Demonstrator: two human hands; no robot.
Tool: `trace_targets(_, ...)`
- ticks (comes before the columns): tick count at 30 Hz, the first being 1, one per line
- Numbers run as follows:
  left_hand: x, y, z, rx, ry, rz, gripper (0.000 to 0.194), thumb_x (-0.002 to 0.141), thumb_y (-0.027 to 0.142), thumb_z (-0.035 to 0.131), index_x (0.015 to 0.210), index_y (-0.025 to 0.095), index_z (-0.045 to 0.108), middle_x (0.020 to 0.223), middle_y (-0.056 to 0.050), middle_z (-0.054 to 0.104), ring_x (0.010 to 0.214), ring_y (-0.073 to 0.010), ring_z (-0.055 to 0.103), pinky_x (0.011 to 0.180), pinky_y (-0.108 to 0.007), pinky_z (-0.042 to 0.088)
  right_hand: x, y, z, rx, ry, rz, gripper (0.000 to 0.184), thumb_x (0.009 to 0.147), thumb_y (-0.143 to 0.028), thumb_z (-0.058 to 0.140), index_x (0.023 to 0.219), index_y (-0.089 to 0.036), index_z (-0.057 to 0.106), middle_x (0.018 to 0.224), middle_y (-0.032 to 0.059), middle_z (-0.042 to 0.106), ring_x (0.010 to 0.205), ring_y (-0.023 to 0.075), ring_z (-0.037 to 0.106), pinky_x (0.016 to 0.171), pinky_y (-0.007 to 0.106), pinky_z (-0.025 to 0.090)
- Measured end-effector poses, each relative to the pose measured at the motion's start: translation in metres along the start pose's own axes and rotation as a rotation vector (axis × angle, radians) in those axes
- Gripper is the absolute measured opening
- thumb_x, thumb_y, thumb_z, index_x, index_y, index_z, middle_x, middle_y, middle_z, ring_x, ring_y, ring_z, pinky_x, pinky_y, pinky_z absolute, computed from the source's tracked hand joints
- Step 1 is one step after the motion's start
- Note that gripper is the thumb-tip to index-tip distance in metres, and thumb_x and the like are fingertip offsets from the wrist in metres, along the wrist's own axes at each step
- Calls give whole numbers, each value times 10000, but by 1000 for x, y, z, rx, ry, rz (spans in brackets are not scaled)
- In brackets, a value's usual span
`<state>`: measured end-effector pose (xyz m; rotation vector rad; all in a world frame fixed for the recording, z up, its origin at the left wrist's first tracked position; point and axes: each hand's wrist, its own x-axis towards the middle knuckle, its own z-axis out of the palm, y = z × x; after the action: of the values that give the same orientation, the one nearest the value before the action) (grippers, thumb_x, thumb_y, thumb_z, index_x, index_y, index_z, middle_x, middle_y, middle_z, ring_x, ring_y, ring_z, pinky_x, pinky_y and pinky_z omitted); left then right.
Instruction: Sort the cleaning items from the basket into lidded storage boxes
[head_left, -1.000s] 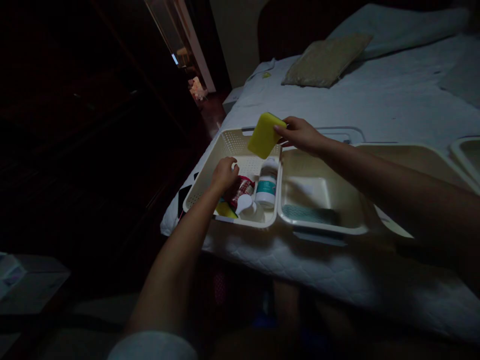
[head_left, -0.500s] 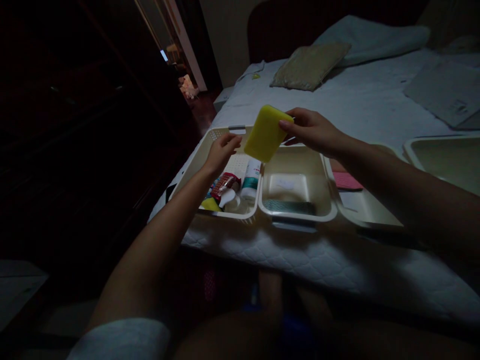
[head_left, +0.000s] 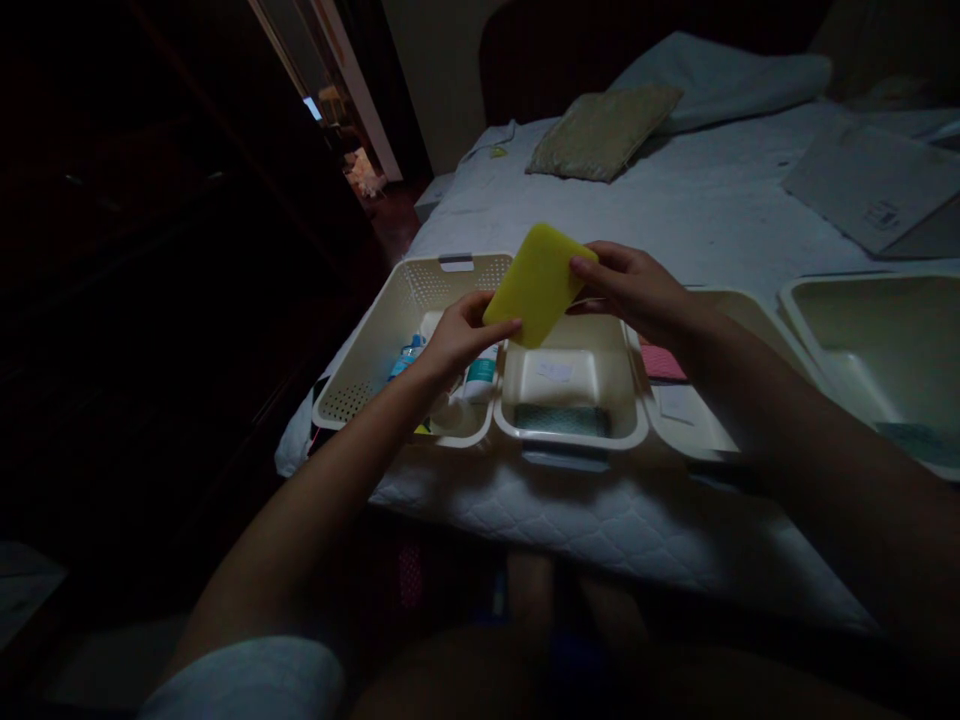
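A flat yellow sponge-like pad (head_left: 538,285) is held up over the baskets by both hands. My right hand (head_left: 637,292) pinches its upper right edge. My left hand (head_left: 457,338) grips its lower left corner. Under them stands a cream perforated basket (head_left: 375,350) with a white bottle with a teal label (head_left: 478,375), a blue-capped item (head_left: 405,358) and other small things partly hidden by my left hand. Beside it a second cream basket (head_left: 622,425) holds a white flat piece and a dark teal pad (head_left: 559,418).
Further cream baskets (head_left: 862,330) stand to the right on the white mattress (head_left: 615,520); one holds a pink item (head_left: 661,362). A cushion (head_left: 600,132) and papers (head_left: 874,185) lie farther back on the bed. Dark furniture fills the left side.
My left hand rose out of the left basket and took hold of the yellow pad's lower corner. The right hand kept the pad and lowered it slightly. The view shifted right.
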<state>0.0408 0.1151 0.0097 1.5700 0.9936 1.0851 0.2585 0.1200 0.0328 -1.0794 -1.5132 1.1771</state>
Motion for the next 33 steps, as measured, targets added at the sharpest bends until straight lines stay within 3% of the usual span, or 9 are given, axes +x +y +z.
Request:
trace_targets(6, -1, -6, 2, 68, 154, -1, 373, 622, 296, 739, 925, 148, 581, 886, -36, 655, 837, -178, 633, 796, -355, 534, 2, 3, 4, -15, 58, 100, 226, 885, -362, 624, 1004, -169, 617, 917, 73, 678, 803, 154, 689, 815, 339, 584)
trace_targets(10, 4, -13, -1, 253, 231, 53, 352, 616, 268, 713, 918, 163, 566, 853, -12, 627, 806, -172, 607, 738, -316, 517, 3, 5, 3, 0, 82, 142, 211, 877, -299, 633, 1040, -169, 599, 925, 78, 685, 772, 142, 688, 826, 334, 579)
trace_targets(12, 3, -13, -4, 419, 265, 130, 321, 636, 254, 689, 917, 182, 551, 860, -5, 618, 811, -171, 592, 720, -298, 503, 4, 8, 2, 15, 102, 178, 214, 890, -319, 616, 1043, -173, 578, 927, 81, 687, 762, 145, 692, 819, 340, 582)
trace_targets(15, -4, -8, -8, 754, 266, 297, 259, 676, 196, 640, 914, 205, 540, 914, -23, 624, 862, -189, 576, 766, -316, 490, 5, 13, -2, 64, 90, 245, 319, 928, -484, 516, 1017, -180, 554, 893, 102, 689, 765, 185, 699, 777, 370, 593)
trace_targets(18, -14, -5, -10, 1052, 211, 471, 235, 714, 151, 602, 933, 211, 543, 973, -58, 624, 927, -221, 562, 827, -354, 474, 3, 16, -5, 125, 48, 297, 440, 908, -607, 457, 994, -183, 537, 823, 113, 683, 755, 217, 695, 730, 385, 599)
trace_targets(21, -18, -6, -11, 1209, 151, 611, 222, 751, 143, 582, 957, 217, 546, 1026, -79, 625, 949, -232, 550, 827, -365, 477, -1, 16, -5, 121, -4, 323, 448, 913, -614, 430, 975, -184, 538, 814, 109, 677, 739, 210, 690, 743, 381, 598)
trace_targets(25, -17, -9, -10, 1282, 56, 719, 155, 817, 150, 524, 954, 216, 553, 1028, -86, 623, 965, -233, 552, 869, -386, 488, -6, 15, -2, 76, -83, 265, 325, 911, -512, 518, 940, -192, 568, 914, 105, 677, 789, 192, 683, 774, 358, 593)
trace_targets(28, -16, -10, -10, 1247, -26, 714, 179, 836, 172, 530, 1007, 218, 551, 1085, -89, 613, 1051, -242, 554, 937, -421, 478, -7, 18, -2, 77, -77, 218, 199, 846, -353, 651, 943, -190, 592, 942, 78, 667, 809, 171, 668, 776, 333, 593)
trace_targets(33, -14, -16, -13, 1003, -63, 675, 609, 766, 433, 705, 1269, 220, 435, 1343, -147, 496, 1265, -287, 471, 1051, -477, 423, -7, 20, -8, 134, 8, 240, 209, 807, -179, 667, 998, -187, 581, 945, 40, 650, 796, 136, 657, 821, 338, 584)
